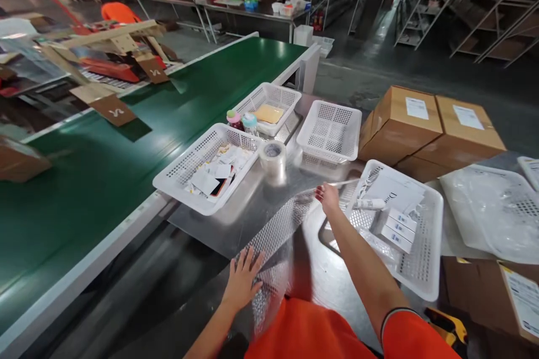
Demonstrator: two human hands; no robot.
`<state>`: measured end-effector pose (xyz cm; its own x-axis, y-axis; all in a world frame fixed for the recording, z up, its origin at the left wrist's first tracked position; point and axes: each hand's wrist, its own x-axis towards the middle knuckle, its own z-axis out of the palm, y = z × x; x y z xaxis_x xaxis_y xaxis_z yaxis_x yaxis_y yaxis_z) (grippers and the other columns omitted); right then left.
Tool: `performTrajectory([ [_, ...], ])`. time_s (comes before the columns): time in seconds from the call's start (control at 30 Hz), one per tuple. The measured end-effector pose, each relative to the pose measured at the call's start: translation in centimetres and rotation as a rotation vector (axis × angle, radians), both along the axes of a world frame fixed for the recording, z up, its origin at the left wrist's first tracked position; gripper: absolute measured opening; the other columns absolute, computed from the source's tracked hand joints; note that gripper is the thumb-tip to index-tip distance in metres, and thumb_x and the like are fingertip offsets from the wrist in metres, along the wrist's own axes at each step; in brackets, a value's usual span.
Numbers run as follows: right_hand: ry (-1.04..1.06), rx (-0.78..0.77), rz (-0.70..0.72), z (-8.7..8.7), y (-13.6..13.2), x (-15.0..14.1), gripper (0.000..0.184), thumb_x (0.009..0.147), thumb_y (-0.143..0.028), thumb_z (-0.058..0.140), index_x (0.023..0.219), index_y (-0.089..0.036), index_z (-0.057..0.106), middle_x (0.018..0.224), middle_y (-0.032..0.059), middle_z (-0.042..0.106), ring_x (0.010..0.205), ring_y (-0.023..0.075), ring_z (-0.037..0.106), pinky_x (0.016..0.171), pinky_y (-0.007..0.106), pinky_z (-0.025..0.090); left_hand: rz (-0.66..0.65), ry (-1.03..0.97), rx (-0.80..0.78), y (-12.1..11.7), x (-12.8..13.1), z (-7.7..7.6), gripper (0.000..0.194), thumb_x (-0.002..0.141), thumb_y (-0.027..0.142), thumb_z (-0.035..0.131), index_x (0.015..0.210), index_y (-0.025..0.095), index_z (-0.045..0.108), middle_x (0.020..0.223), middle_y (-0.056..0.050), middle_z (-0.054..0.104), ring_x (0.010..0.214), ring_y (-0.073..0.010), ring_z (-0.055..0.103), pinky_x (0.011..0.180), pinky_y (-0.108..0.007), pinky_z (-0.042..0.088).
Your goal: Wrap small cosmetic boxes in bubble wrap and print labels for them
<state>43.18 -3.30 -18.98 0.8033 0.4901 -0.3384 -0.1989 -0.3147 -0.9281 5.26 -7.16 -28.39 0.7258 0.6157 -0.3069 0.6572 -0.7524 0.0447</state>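
A sheet of clear bubble wrap [281, 230] lies stretched over the steel table [236, 219] in front of me. My left hand [243, 276] rests flat on its near end, fingers spread. My right hand [327, 197] reaches forward and pinches the sheet's far edge, fingers closed on it. Just right of that hand stands a white basket [425, 269] holding small white boxes [398, 230], a white tube [369, 204] and a white printed bag [396, 190].
A tape roll [273, 158] stands beyond the sheet. White baskets sit around it: one with cards [185, 171], one with a yellow envelope [290, 98], one bare [330, 132]. Two small bottles [242, 120], cardboard boxes [425, 129], a green conveyor belt [105, 174] at left.
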Motion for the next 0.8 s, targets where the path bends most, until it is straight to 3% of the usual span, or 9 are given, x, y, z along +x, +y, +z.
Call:
performTrajectory([
  [0.1,-0.144,-0.085,0.209,-0.2,-0.7,-0.6,0.041,0.100,-0.030,0.039,0.136,-0.011,0.041,0.129,0.0166,0.060,0.109,0.0172,0.063,0.082,0.028,0.053,-0.026,0.003,0.021,-0.2,0.0,0.0,0.071,0.087,0.028,0.059,0.151,0.040,0.032,0.164,-0.011,0.026,0.148,-0.0437,0.026,0.113,-0.068,0.024],
  [0.27,-0.345,-0.324,0.677,-2.8,-4.7,-6.1,0.038,0.080,-0.021,0.070,0.117,-0.016,0.063,0.135,0.0159,0.060,0.131,0.0299,0.050,0.111,0.048,0.036,-0.120,0.036,-0.022,0.4,-0.5,0.5,0.079,0.084,0.016,0.054,0.153,0.041,0.024,0.164,0.000,0.023,0.150,-0.0420,0.019,0.114,-0.070,0.021],
  [0.33,-0.396,-0.410,0.810,-4.2,-6.4,-8.5,0.043,0.073,-0.019,0.076,0.114,-0.019,0.066,0.145,0.0163,0.053,0.140,0.0366,0.040,0.115,0.059,0.026,-0.152,0.074,-0.015,0.8,-1.3,0.8,0.082,0.082,0.010,0.053,0.152,0.041,0.026,0.164,0.002,0.023,0.150,-0.0407,0.021,0.115,-0.069,0.021],
  [0.4,-0.474,-0.486,0.923,-5.3,-7.5,-10.5,0.048,0.075,-0.023,0.075,0.122,-0.021,0.064,0.155,0.0160,0.041,0.147,0.0393,0.028,0.116,0.064,0.016,-0.179,0.106,0.014,1.1,-2.7,0.9,0.084,0.080,0.005,0.050,0.152,0.041,0.028,0.163,0.003,0.024,0.150,-0.0388,0.022,0.116,-0.068,0.020],
  [0.53,-0.731,-0.637,1.186,-6.5,-8.2,-13.2,0.054,0.088,-0.038,0.065,0.138,-0.022,0.055,0.161,0.0182,0.030,0.147,0.0415,0.026,0.115,0.064,0.018,-0.203,0.165,0.037,1.7,-5.7,1.0,0.087,0.074,-0.007,0.038,0.148,0.038,0.041,0.159,-0.001,0.035,0.148,-0.0316,0.031,0.118,-0.062,0.025],
  [0.63,-0.760,-0.642,1.245,-6.2,-8.2,-14.4,0.054,0.089,-0.043,0.062,0.137,-0.018,0.056,0.159,0.0217,0.031,0.145,0.0427,0.029,0.113,0.065,0.022,-0.206,0.140,0.040,2.0,-5.4,0.9,0.080,0.073,-0.009,0.034,0.140,0.030,0.056,0.151,-0.004,0.050,0.143,-0.0265,0.041,0.120,-0.054,0.028],
  [0.73,-0.716,-0.595,1.218,-4.8,-8.7,-14.4,0.054,0.089,-0.043,0.063,0.135,-0.017,0.057,0.157,0.0220,0.035,0.143,0.0410,0.034,0.111,0.061,0.030,-0.214,0.051,0.064,2.3,-2.0,0.7,0.073,0.078,-0.004,0.033,0.141,0.024,0.055,0.153,-0.006,0.048,0.140,-0.0264,0.045,0.117,-0.047,0.037],
  [0.8,-0.703,-0.477,1.135,-3.4,-9.8,-13.0,0.054,0.089,-0.042,0.062,0.137,-0.018,0.055,0.155,0.0196,0.039,0.140,0.0359,0.041,0.110,0.053,0.037,-0.234,0.032,0.043,2.4,0.6,0.5,0.066,0.083,0.001,0.034,0.141,0.023,0.055,0.154,-0.007,0.045,0.138,-0.0277,0.048,0.111,-0.043,0.044],
])
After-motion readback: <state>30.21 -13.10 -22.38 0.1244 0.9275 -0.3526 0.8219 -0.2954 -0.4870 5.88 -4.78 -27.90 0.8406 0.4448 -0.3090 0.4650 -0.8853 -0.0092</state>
